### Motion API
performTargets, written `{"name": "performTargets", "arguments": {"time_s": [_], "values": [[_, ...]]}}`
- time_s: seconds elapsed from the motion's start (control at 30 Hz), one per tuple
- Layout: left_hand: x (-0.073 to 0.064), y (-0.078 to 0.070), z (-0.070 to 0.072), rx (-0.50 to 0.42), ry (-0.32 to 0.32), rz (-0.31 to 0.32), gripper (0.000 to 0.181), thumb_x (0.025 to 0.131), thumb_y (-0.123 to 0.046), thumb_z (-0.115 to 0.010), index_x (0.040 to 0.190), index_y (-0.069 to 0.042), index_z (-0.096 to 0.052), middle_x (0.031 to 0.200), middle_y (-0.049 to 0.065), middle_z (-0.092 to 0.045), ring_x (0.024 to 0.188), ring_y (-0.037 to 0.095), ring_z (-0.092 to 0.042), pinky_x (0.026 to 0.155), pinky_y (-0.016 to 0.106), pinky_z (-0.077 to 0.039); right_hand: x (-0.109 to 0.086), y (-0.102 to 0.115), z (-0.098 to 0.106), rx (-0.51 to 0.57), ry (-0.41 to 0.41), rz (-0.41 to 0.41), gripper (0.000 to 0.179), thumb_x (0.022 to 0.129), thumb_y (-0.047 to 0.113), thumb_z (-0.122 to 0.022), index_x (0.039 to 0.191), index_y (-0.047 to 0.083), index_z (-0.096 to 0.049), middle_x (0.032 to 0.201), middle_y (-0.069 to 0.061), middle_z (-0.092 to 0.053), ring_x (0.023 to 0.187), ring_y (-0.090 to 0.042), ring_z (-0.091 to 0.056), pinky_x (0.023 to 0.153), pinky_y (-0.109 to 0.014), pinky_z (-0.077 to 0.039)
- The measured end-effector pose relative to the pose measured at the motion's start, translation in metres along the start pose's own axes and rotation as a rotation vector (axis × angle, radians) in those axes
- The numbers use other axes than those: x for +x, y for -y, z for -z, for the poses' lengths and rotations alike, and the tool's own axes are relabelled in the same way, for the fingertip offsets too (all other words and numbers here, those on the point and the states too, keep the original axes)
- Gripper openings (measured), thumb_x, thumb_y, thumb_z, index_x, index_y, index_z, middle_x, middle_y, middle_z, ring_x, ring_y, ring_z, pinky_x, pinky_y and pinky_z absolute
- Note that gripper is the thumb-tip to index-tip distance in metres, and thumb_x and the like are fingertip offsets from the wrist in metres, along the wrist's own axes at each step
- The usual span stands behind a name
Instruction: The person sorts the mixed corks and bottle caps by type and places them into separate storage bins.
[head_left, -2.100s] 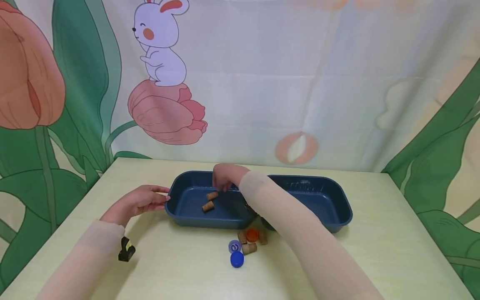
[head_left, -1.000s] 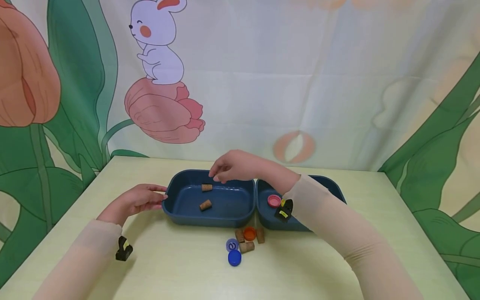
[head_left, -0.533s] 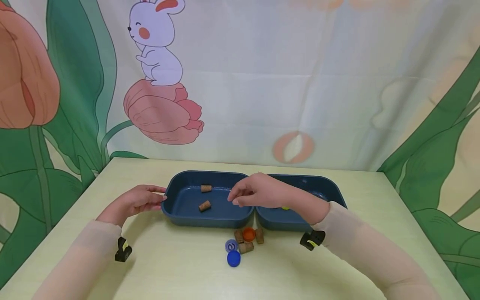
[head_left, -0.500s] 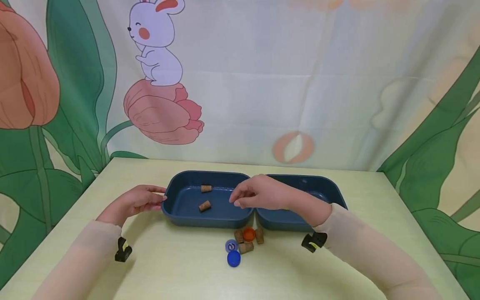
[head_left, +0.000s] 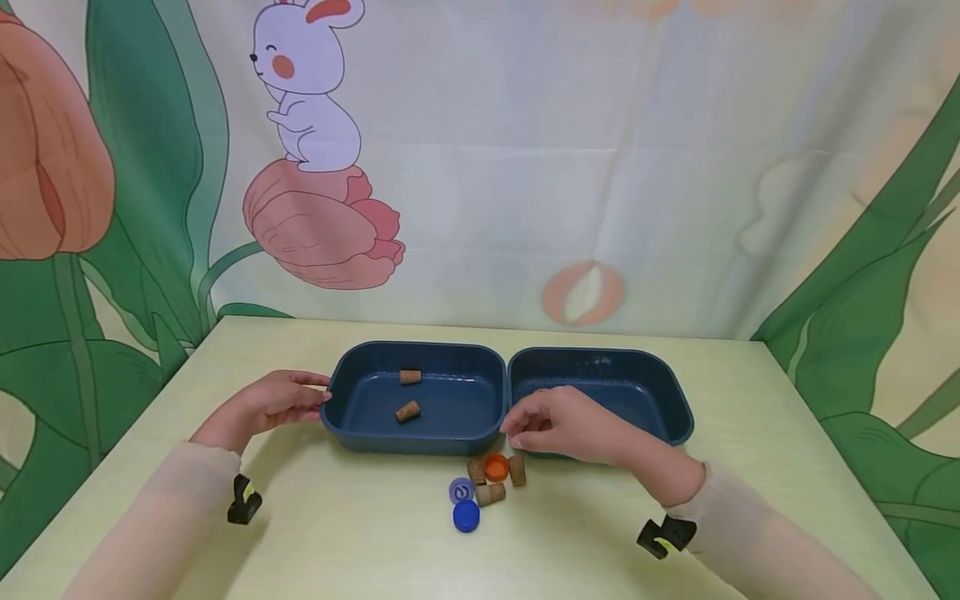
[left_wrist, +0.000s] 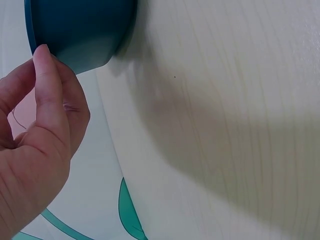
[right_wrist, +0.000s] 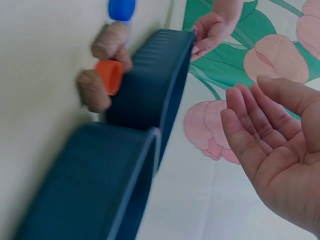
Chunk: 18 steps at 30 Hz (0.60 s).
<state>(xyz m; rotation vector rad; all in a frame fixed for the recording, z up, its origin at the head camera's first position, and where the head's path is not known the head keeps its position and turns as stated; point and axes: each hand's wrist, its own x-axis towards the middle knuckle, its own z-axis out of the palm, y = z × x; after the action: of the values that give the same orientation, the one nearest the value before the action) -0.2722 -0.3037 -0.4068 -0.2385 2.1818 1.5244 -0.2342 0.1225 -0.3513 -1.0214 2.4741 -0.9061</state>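
Observation:
My left hand (head_left: 270, 402) pinches the left end of a dark blue tray (head_left: 420, 446), its thumb at the rim in the left wrist view. Two corks, a rear cork (head_left: 410, 377) and a front cork (head_left: 408, 412), lie inside that tray. Over the near left corner of a second blue tray (head_left: 637, 367) hovers my right hand (head_left: 566, 425), fingers loosely bent and holding nothing. Just below it on the table are an orange bottle cap (head_left: 496, 467) and three corks: left (head_left: 476, 472), right (head_left: 517, 471) and front (head_left: 491, 495). My right hand hides part of the second tray's inside.
A lavender cap (head_left: 461, 490) and a blue cap (head_left: 467, 516) lie in front of the corks on the pale table (head_left: 360, 533). The trays stand side by side, nearly touching. A printed cloth (head_left: 480, 167) hangs behind the table.
The rear cork shifted slightly back and left as my right hand left the first tray. That hand then moved right and nearer, to the second tray's corner. My left hand stayed put.

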Motion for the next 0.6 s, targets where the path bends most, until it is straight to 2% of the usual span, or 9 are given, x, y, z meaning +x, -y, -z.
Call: {"name": "performTargets", "arguments": {"time_s": [0.37, 0.6], "values": [[0.001, 0.0, 0.001, 0.002, -0.006, 0.011, 0.059, 0.105, -0.01, -0.056, 0.153, 0.012, -0.03, 0.093, -0.001, -0.07, 0.076, 0.005, -0.069, 0.075, 0.018, -0.061, -0.019, -0.017, -0.026, 0.021, -0.072, -0.067, 0.016, 0.096, 0.012, -0.069, 0.107, 0.003, -0.078, 0.091, -0.007, -0.078, 0.067, -0.002, -0.052, 0.062, -0.016, -0.048], [0.001, -0.001, -0.001, -0.009, 0.001, 0.004, 0.059, 0.105, -0.01, -0.056, 0.153, 0.012, -0.03, 0.091, -0.002, -0.07, 0.075, 0.005, -0.069, 0.074, 0.017, -0.061, -0.023, -0.031, -0.044, -0.039, -0.115, -0.064, 0.017, 0.095, 0.008, -0.068, 0.107, -0.002, -0.078, 0.085, -0.008, -0.077, 0.064, 0.001, -0.05, 0.061, -0.015, -0.048]]}}
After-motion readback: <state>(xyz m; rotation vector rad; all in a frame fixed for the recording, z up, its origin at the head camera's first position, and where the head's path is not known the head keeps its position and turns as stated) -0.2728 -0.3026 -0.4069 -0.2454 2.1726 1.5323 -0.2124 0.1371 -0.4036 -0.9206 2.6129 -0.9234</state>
